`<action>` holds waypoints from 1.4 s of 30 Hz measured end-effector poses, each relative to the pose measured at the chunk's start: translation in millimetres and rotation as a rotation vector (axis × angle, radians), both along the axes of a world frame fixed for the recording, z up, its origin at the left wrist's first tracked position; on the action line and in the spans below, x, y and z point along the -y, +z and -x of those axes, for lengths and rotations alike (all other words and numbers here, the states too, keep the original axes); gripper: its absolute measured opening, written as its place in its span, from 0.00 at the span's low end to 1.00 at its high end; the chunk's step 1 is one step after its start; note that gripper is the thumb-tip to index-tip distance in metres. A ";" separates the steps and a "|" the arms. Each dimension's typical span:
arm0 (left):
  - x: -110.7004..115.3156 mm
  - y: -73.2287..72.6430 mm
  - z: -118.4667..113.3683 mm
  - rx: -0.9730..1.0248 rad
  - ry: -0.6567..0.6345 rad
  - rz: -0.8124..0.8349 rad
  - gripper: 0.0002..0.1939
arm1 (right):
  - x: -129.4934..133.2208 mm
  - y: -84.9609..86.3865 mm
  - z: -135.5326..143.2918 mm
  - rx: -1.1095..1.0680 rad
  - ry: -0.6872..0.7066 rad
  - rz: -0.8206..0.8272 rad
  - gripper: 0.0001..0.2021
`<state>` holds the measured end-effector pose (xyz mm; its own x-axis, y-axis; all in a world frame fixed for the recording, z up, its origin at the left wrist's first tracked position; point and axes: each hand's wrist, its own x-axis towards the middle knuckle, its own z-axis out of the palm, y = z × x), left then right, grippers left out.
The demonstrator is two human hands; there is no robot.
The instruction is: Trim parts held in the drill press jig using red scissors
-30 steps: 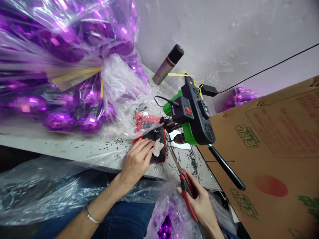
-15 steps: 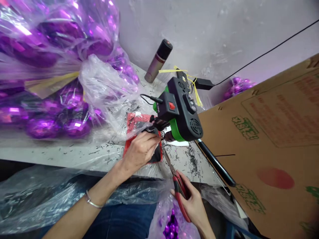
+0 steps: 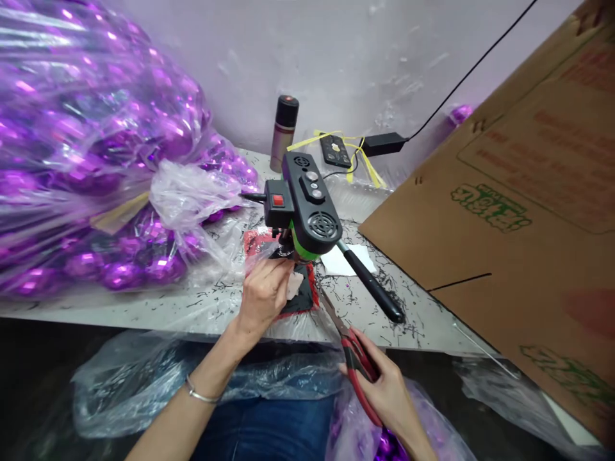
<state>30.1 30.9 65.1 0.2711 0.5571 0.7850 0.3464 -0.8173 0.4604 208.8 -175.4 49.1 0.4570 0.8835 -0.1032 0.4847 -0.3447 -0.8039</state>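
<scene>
My left hand (image 3: 263, 291) has its fingers pressed together beneath the head of a black and green machine (image 3: 314, 208); what they pinch is hidden. Under that hand lies a black pad with a red border (image 3: 303, 296), with a small pale piece (image 3: 294, 285) on it. Scissors with red and black handles (image 3: 355, 365) are in my right hand (image 3: 384, 390), fingers wrapped round the handles. Their blades point up and left toward the pad's right edge. A black lever (image 3: 372, 285) slants down from the machine's right side.
Clear bags of shiny purple balls (image 3: 96, 153) fill the left. Behind the machine are a spray can (image 3: 283, 134), a phone-like device (image 3: 335, 150) and a black adapter (image 3: 384, 144). A large cardboard box (image 3: 504, 243) borders the right. Black scraps litter the table (image 3: 192, 317).
The view has shifted and tilted, so the machine stands further left and the spray can more upright. My left hand remains at the machine, and my right hand keeps the scissors.
</scene>
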 end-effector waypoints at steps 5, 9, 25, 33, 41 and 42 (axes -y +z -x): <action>-7.9 0.8 5.0 0.030 -0.134 0.239 0.09 | 1.5 -9.1 -5.2 -0.002 -0.010 -0.062 0.30; -11.5 2.5 7.8 0.053 -0.168 0.446 0.09 | 4.5 -10.1 -9.1 -0.024 -0.003 -0.101 0.29; -13.4 13.4 13.0 0.016 -0.154 0.406 0.09 | 12.7 -22.4 -8.2 0.014 0.019 -0.129 0.30; -9.1 20.1 11.5 -0.170 0.018 0.040 0.09 | 8.3 -21.9 0.8 -0.044 0.033 -0.156 0.30; -13.0 6.0 9.3 0.022 -0.064 0.366 0.10 | 12.0 -22.8 4.6 -0.045 0.021 -0.151 0.30; -13.0 5.3 9.9 0.035 -0.060 0.386 0.11 | 13.4 -22.8 4.6 -0.036 0.020 -0.143 0.30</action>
<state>20.2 43.9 70.4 0.2891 0.7973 0.5298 0.2823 -0.5998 0.7487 204.3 -188.8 26.3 0.4377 0.8991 0.0081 0.4598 -0.2161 -0.8613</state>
